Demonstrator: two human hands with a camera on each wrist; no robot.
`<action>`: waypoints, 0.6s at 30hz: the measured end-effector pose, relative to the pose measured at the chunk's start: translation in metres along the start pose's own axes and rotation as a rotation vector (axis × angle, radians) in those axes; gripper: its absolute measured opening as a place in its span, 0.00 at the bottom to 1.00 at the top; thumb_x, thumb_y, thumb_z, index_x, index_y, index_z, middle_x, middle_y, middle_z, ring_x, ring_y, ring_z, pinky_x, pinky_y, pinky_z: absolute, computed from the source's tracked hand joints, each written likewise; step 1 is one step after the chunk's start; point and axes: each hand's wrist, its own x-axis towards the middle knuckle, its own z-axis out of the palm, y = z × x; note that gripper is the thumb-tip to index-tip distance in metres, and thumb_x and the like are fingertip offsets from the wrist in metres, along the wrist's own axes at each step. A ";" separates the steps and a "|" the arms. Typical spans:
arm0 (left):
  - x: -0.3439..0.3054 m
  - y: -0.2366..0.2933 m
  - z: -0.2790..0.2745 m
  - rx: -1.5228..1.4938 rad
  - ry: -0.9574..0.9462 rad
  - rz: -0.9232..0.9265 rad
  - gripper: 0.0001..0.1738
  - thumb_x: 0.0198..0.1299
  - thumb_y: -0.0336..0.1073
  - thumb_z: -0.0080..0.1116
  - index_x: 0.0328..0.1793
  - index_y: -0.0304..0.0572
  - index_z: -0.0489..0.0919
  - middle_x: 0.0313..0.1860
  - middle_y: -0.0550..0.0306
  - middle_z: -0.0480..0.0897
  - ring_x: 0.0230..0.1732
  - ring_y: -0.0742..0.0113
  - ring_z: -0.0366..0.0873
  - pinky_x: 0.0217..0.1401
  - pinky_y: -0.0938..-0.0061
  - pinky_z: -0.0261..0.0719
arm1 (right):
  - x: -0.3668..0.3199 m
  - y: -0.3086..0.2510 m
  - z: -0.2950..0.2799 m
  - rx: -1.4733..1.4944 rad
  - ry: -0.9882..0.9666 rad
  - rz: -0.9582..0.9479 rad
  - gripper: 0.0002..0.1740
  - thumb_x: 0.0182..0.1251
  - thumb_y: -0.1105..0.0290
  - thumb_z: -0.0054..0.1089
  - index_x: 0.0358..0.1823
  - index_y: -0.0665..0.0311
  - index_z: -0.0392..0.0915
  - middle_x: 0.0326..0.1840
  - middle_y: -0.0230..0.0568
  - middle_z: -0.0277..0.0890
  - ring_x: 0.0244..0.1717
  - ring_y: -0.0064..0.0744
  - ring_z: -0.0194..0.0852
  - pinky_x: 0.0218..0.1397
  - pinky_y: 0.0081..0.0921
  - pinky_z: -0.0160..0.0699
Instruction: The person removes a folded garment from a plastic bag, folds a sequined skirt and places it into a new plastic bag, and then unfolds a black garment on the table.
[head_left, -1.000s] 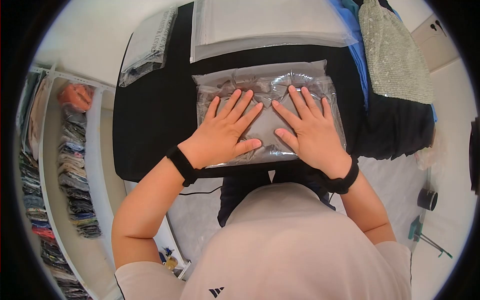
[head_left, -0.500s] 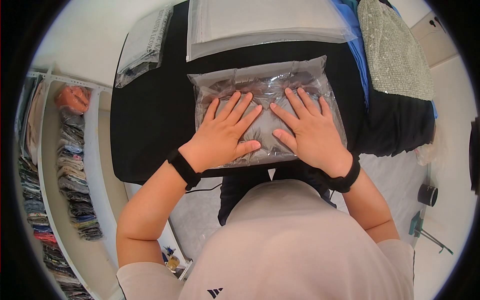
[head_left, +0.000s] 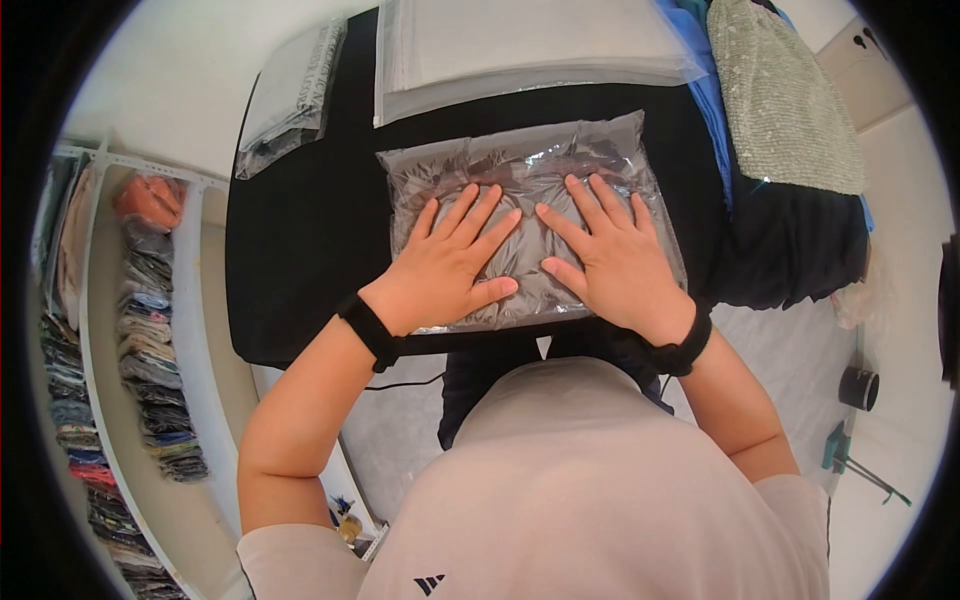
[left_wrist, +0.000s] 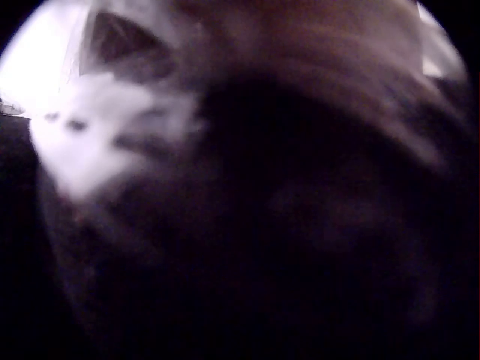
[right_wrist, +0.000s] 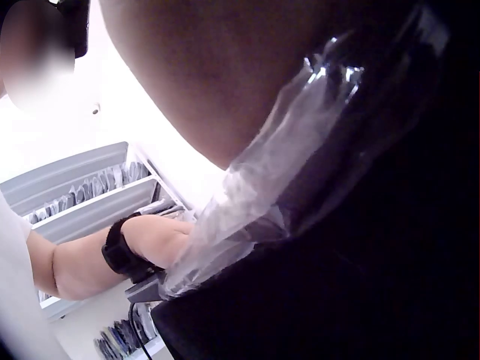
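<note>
In the head view, a clear plastic bag [head_left: 510, 150] with folded grey cloth inside lies near the front edge of the black-covered table. My left hand [head_left: 435, 265] presses flat on its left half, fingers spread and pointing away from me. On the right half rests my right hand [head_left: 628, 268], also spread, the two thumbs pointing toward each other. Creased film clings to the cloth between the hands. The right wrist view catches the bag's crinkled side [right_wrist: 262, 176] low over the black tabletop. The left wrist view is mostly dark and blurred.
Flat, clear bags [head_left: 540, 50] are stacked at the table's far side. A packaged bundle [head_left: 290, 95] lies at the far left, and a sequined grey-green garment [head_left: 785, 110] over blue and black cloth at the right. Shelves of bagged clothes [head_left: 160, 340] stand left.
The bag's film has sunk and become more wrinkled over the cloth, and the shiny bulge beyond the fingertips has flattened. Both hands keep nearly the same place and spread.
</note>
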 end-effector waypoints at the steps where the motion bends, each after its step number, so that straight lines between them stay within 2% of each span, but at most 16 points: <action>1: 0.000 0.000 -0.001 -0.004 -0.013 -0.004 0.40 0.62 0.61 0.45 0.75 0.49 0.54 0.76 0.44 0.47 0.77 0.46 0.40 0.72 0.43 0.42 | 0.000 0.000 0.000 -0.010 -0.007 -0.003 0.28 0.64 0.46 0.48 0.63 0.45 0.69 0.69 0.46 0.59 0.72 0.47 0.50 0.68 0.58 0.48; 3: -0.001 0.000 -0.001 -0.005 -0.022 -0.007 0.40 0.62 0.61 0.45 0.75 0.49 0.54 0.76 0.44 0.47 0.77 0.46 0.39 0.72 0.43 0.41 | -0.003 -0.001 -0.001 -0.023 -0.008 -0.007 0.28 0.64 0.45 0.48 0.63 0.45 0.69 0.69 0.46 0.58 0.72 0.47 0.50 0.68 0.58 0.47; 5: 0.000 -0.002 -0.002 -0.043 -0.054 -0.017 0.41 0.62 0.66 0.40 0.75 0.50 0.54 0.76 0.44 0.47 0.77 0.47 0.39 0.73 0.45 0.39 | -0.002 -0.001 -0.007 -0.011 -0.089 -0.002 0.28 0.66 0.48 0.48 0.66 0.46 0.65 0.72 0.47 0.53 0.73 0.50 0.46 0.69 0.58 0.46; 6: 0.000 -0.003 -0.003 -0.026 -0.034 -0.020 0.41 0.62 0.66 0.40 0.75 0.50 0.54 0.76 0.44 0.47 0.77 0.47 0.39 0.73 0.45 0.39 | -0.001 0.002 -0.007 -0.024 -0.068 -0.012 0.28 0.66 0.48 0.48 0.66 0.46 0.65 0.72 0.47 0.53 0.73 0.50 0.46 0.69 0.58 0.46; 8: 0.000 -0.006 -0.006 -0.138 -0.081 -0.006 0.41 0.63 0.66 0.38 0.75 0.49 0.54 0.76 0.44 0.47 0.77 0.47 0.38 0.74 0.46 0.36 | 0.001 0.009 -0.008 0.122 -0.158 0.025 0.29 0.66 0.44 0.44 0.66 0.45 0.65 0.73 0.49 0.52 0.75 0.48 0.43 0.71 0.59 0.41; 10: 0.001 -0.009 -0.020 -0.162 -0.093 -0.007 0.40 0.63 0.63 0.42 0.75 0.49 0.54 0.76 0.43 0.48 0.77 0.47 0.39 0.74 0.48 0.39 | 0.009 0.012 -0.021 0.211 -0.205 0.054 0.30 0.67 0.44 0.45 0.67 0.47 0.64 0.74 0.49 0.50 0.76 0.49 0.40 0.72 0.58 0.38; 12: 0.002 -0.010 -0.034 -0.145 0.069 0.037 0.40 0.62 0.57 0.48 0.75 0.47 0.53 0.76 0.42 0.48 0.77 0.44 0.38 0.74 0.53 0.44 | 0.012 0.014 -0.033 0.142 -0.192 0.009 0.32 0.65 0.44 0.46 0.68 0.49 0.63 0.74 0.50 0.49 0.76 0.50 0.39 0.71 0.58 0.39; 13: 0.004 -0.006 -0.040 -0.139 0.076 0.039 0.40 0.62 0.57 0.48 0.75 0.47 0.53 0.76 0.42 0.48 0.77 0.44 0.38 0.74 0.53 0.44 | 0.014 0.014 -0.040 0.137 -0.185 0.007 0.32 0.65 0.44 0.46 0.68 0.49 0.63 0.74 0.50 0.49 0.76 0.50 0.39 0.71 0.58 0.39; 15: 0.011 0.009 -0.048 0.002 0.125 0.103 0.39 0.62 0.54 0.50 0.74 0.44 0.54 0.75 0.38 0.49 0.76 0.42 0.40 0.74 0.56 0.47 | 0.019 0.017 -0.052 0.005 -0.234 -0.163 0.34 0.64 0.44 0.48 0.68 0.50 0.62 0.74 0.50 0.49 0.76 0.49 0.39 0.72 0.57 0.39; 16: 0.017 0.012 -0.042 0.005 0.131 0.100 0.39 0.62 0.54 0.50 0.74 0.44 0.54 0.75 0.38 0.49 0.76 0.42 0.40 0.74 0.56 0.47 | 0.023 0.019 -0.054 0.000 -0.231 -0.168 0.34 0.64 0.44 0.48 0.68 0.50 0.62 0.74 0.50 0.49 0.76 0.49 0.39 0.72 0.57 0.39; 18: 0.030 0.014 -0.029 -0.058 0.083 0.053 0.43 0.61 0.58 0.50 0.74 0.41 0.53 0.74 0.34 0.47 0.76 0.41 0.41 0.74 0.52 0.46 | 0.034 0.024 -0.056 -0.091 -0.489 -0.332 0.34 0.63 0.45 0.49 0.68 0.49 0.62 0.74 0.48 0.49 0.76 0.47 0.39 0.72 0.57 0.39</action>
